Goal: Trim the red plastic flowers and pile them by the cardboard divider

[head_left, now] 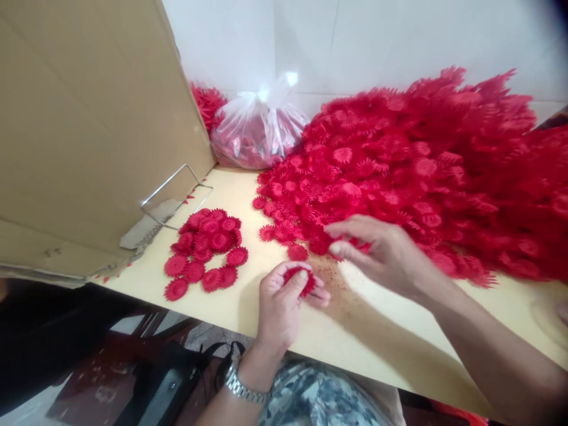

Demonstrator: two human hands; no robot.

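My left hand (281,302), with a metal watch on its wrist, pinches a red toothed disc (302,281) between thumb and fingers above the table's front part. To its upper right, my right hand (377,248) reaches over the near edge of a large heap of red toothed pieces (399,165). Its thumb and fingers are apart, and no piece shows between them. A loose red disc (297,252) lies on the table just beyond my left hand. Further left is a small group of round red discs (208,242), some stacked on one another.
A tied clear plastic bag (257,133) of red pieces stands at the back against the wall. On the left rises a large cardboard box (97,130), with a bent metal wire frame (177,189) beside it. The pale yellow table (235,189) carries red crumbs near my hands.
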